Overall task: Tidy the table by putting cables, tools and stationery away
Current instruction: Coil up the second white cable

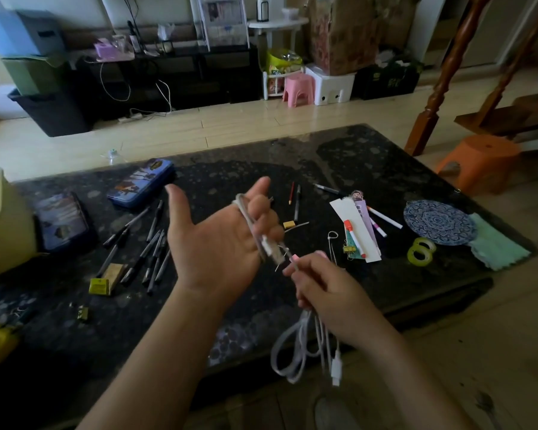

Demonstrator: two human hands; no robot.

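Cable point(295, 346) was the thing in hand: a white one, held up above the dark surface point(370, 156) in the middle of the frame. The left hand point(218, 240) was turned palm up with its thumb stuck out wide. A few turns of the cable went round its fingers point(261, 193), and a plug end lay across them. So its grip was loose and mostly spread, with the cable looped on it, not squeezed.

The right hand point(323, 287) was lower and to the right in the frame. Its grip was closed on the cable, pinching it just past the left hand's fingers. Below that fist the rest of the cable hung down in long loops near the lower middle of the frame, with another plug point(336, 369) at the very bottom.

The cable ran from the left hand down and to the right, through the right hand, then straight down. I think the next turn had to go up and over the left fingers, fed by the right hand, which was nearer the loose part.

Pens point(146, 246) lay at the left of the surface, beside a blue pencil case point(142, 183). Markers point(354, 234) and tape rolls point(420, 250) lay at the right.
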